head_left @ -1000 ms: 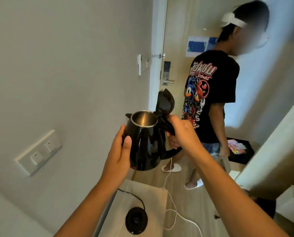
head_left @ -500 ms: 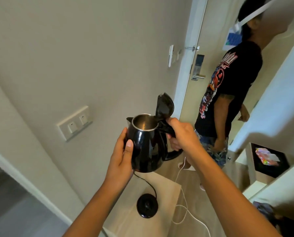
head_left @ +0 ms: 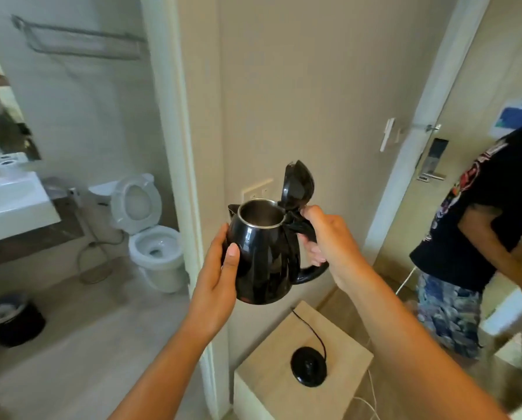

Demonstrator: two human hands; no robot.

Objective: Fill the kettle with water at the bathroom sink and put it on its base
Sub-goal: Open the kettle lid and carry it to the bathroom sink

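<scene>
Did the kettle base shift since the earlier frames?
No. The kettle base sits at the same spot on the wooden table; only the view swung left.

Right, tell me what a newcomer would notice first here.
A shiny black kettle is held up mid-frame with its lid flipped open, the right hand round the handle and the left hand against its side. Below it, the round black base sits on a pale wooden stand. Through the doorway at left are a toilet and a white sink.
</scene>
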